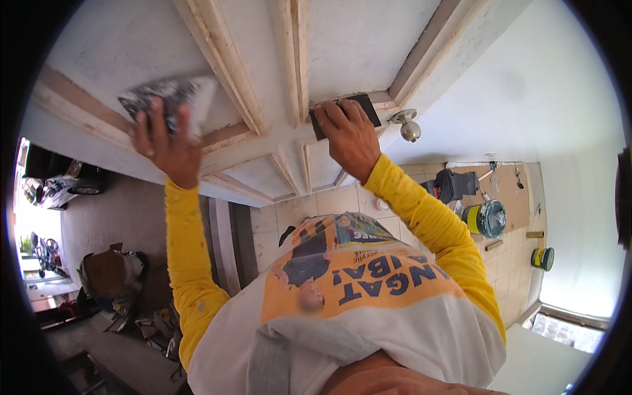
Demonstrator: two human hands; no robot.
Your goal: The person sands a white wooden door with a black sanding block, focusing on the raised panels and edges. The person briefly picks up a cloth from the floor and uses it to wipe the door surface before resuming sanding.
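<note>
A panelled door (281, 140) stands before me, its surface pale grey-white with worn, partly bare wood mouldings (227, 64). My right hand (351, 136) grips a flat black pad (368, 109), perhaps sandpaper or a sanding block, against the lower edge of the upper right panel. On the left, my left hand (170, 143) has its fingers spread over a flat, smeared grey-and-white piece (168, 91) at the upper left panel. Motion blurs that piece, and its kind is unclear. A round metal doorknob (410, 129) sits just right of my right hand.
Right of me, a lidded paint bucket (493, 219), a smaller can (543, 258) and a dark bag-like item (456, 185) are near a brown floor sheet (516, 197). Past the door's left edge lie a brown box (102, 272) and clutter. Parked vehicles (61, 182) show farther off.
</note>
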